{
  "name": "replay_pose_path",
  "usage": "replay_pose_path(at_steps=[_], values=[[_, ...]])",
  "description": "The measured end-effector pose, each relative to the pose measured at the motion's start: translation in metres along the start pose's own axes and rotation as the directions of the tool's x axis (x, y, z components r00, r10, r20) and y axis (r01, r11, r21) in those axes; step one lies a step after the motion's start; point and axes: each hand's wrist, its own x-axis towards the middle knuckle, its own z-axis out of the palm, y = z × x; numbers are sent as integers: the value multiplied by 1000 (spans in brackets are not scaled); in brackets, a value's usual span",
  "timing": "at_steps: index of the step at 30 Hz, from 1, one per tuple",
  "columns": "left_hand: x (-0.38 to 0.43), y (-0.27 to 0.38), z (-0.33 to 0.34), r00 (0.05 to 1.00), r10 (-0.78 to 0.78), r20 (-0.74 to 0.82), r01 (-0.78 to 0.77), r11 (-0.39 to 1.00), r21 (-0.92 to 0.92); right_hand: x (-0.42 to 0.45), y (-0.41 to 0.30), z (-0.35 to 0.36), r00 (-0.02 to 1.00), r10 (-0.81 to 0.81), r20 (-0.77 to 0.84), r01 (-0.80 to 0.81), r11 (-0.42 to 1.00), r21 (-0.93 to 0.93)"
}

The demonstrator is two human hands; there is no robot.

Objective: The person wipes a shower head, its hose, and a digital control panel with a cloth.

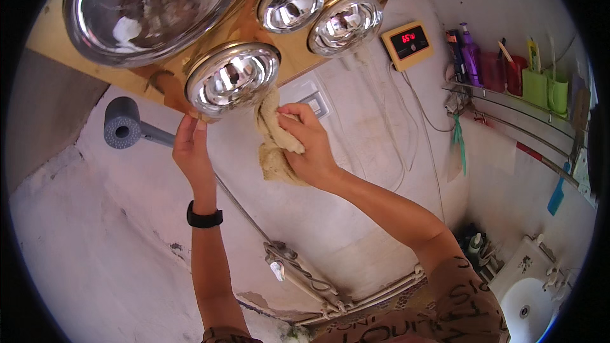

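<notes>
A gold-coloured heat-lamp panel [305, 64] with several round silvery bulbs spans the upper part of the view. My right hand [310, 147] grips a crumpled cream cloth [279, 152], brownish in places, whose upper end meets the rim area of the lower bulb [233, 78]. To the left, my left hand [193, 147] has its thumb and fingertips at the panel's lower edge, just below that same bulb; a black band is on the wrist. Whether those fingertips pinch the edge or only rest against it, I cannot tell.
A grey shower head [122, 124] is at the left. Right of the panel hangs a yellow controller [408, 46] with dangling cables. A wire shelf [514, 105] holds cups and bottles. Pipes [381, 293] run along the lower wall, and a white washbasin [526, 305] stands at lower right.
</notes>
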Motion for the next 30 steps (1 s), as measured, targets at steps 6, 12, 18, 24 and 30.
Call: replay_pose_path(at_steps=[6,12,18,24,30], values=[[-92,27,26,965,196,176,-224,962,158,-10,-26,-29,997,49,-61,-50,999,-10],[-123,52,82,870,223,440,-350,908,230,-11,-64,-59,783,435,445,-620,488,615],[-137,41,92,996,-42,75,38,998,54,-11,-64,-91,820,299,488,-529,719,450],[-131,57,69,920,292,-262,-211,931,297,9,-37,-151,939,310,-151,-298,950,96],[-128,63,68,921,354,-162,-297,909,293,114,-14,-197,942,70,-328,-83,996,-27]])
